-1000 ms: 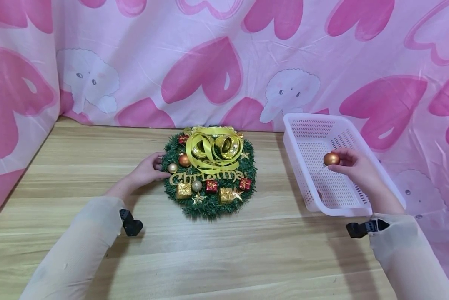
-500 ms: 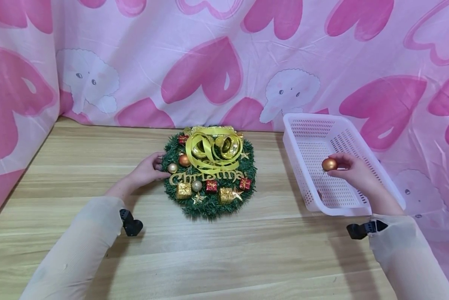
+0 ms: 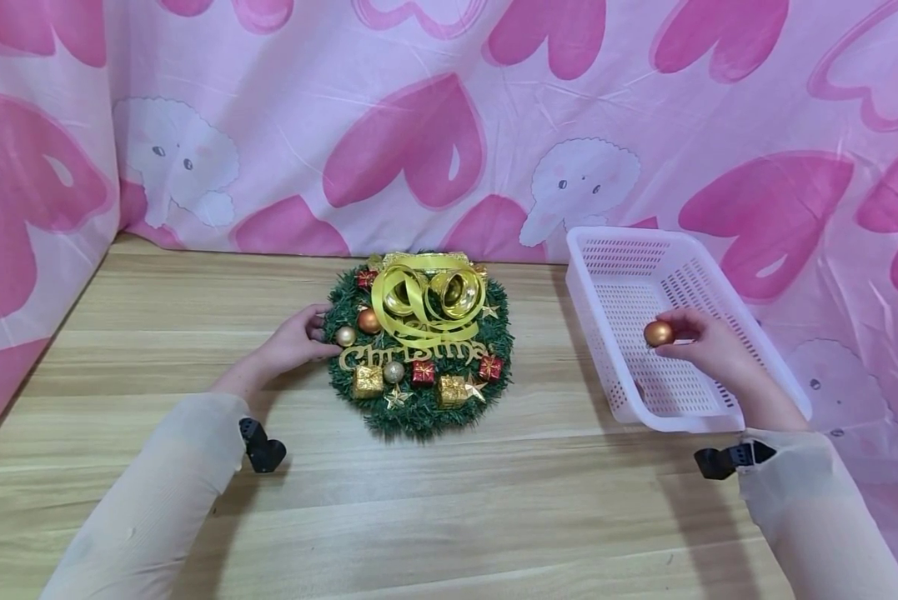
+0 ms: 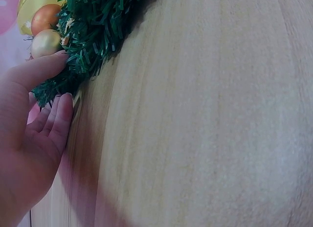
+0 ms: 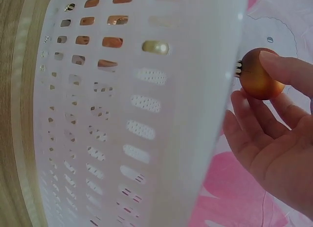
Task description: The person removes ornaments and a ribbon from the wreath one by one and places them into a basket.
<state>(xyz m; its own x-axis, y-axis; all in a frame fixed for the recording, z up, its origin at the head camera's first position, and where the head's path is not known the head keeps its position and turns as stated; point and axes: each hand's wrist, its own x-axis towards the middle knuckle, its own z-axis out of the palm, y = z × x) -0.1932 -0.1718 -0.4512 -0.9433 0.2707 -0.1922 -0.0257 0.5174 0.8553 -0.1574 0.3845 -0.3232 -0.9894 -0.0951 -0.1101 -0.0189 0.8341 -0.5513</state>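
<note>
A wooden table [image 3: 494, 500] is backed by a pink heart-print cloth [image 3: 449, 125]. A white plastic basket [image 3: 606, 333] is set right of a green Christmas wreath [image 3: 418, 412]. The wreath's left edge is touched by the left hand [image 3: 291, 343], fingers relaxed. An orange bauble [image 3: 658, 333] is pinched over the basket by the right hand [image 3: 707, 346]

Wreath [image 4: 90, 36] cut off by the top edge in the left wrist view, only a green fringe and 2 baubles showing. Left hand [image 4: 29, 134] cropped at the left and bottom edges. Basket [image 5: 146, 114] blurred and cropped in the right wrist view, hiding part of the right hand [image 5: 279, 148]. Contents behind the basket holes too blurred to tell.
</note>
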